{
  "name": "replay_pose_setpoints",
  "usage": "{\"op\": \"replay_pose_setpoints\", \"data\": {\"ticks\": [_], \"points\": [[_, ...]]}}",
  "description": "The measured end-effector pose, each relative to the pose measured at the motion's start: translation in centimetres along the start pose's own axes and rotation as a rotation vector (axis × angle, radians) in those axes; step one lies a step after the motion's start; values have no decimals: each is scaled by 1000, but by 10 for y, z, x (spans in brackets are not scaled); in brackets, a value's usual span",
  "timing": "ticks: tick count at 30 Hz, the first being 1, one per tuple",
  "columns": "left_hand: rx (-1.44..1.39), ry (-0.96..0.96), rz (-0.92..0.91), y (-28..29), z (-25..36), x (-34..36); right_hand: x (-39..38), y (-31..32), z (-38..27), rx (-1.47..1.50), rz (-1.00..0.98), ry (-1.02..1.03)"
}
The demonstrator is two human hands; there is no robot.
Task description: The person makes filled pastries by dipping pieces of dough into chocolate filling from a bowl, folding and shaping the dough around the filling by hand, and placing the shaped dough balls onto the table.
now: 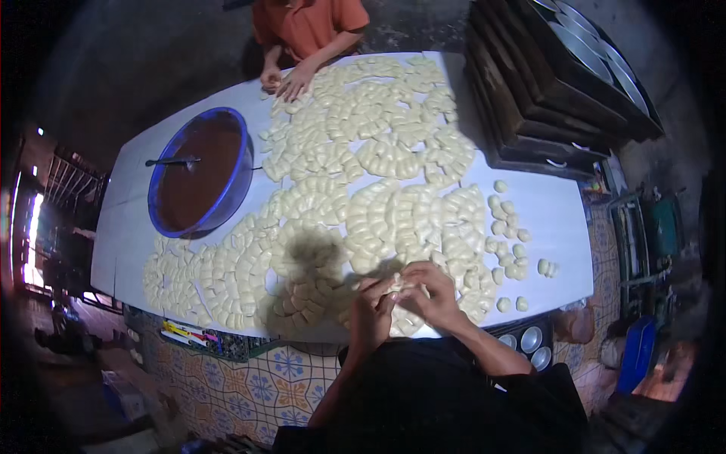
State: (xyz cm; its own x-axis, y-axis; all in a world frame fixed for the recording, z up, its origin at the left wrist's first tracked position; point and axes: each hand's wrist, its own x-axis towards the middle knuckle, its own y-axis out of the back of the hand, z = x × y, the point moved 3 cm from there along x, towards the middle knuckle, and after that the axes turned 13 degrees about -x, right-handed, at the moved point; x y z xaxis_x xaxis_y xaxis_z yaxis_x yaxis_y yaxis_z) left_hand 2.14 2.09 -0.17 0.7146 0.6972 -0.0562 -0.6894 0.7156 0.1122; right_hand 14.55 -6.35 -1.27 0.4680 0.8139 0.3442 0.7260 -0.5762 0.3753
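Observation:
Close to the near edge of the table, my left hand (368, 312) and my right hand (432, 293) meet over a small pale piece of dough (396, 287). The fingers of both hands are closed on it in a pinch. Just beyond them, overlapping rows of pale shaped dough pieces (414, 219) spread over the white tabletop (548, 231). Round dough balls (507, 216) lie in a loose group to the right. A shadow falls over the pieces left of my hands.
A blue basin (243, 163) of brown filling (200, 178) stands at the left with a dark-handled utensil (174, 161) in it. Across the table, a co-worker in an orange shirt (310, 26) handles dough. Stacked dark trays (529, 91) rise at the far right; metal tins (532, 338) sit below the near edge.

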Motion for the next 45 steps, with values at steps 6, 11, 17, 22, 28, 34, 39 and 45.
{"op": "replay_pose_setpoints", "data": {"ticks": [6,11,17,22,28,34,39,45], "points": [[145,-108,-152,-52,4,-2,-30,59,-16,44,-27,-27],[203,-137,-288,-123,2,-13,-82,106,14,-4,-2,-189],[30,-260,-266,-192,5,-26,-124,164,52,-156,49,-384],[182,-305,-430,-231,4,-33,-149,231,83,458,-319,-619],[-533,131,-26,-208,-3,-13,-124,329,185,-110,102,-938],[-596,216,202,-168,-67,-26,-129,334,206,-522,257,-526],[87,-280,91,-138,-46,-18,-122,300,128,-994,329,-341],[-428,126,149,-117,-43,-6,-196,203,124,-738,-119,-467]]}}
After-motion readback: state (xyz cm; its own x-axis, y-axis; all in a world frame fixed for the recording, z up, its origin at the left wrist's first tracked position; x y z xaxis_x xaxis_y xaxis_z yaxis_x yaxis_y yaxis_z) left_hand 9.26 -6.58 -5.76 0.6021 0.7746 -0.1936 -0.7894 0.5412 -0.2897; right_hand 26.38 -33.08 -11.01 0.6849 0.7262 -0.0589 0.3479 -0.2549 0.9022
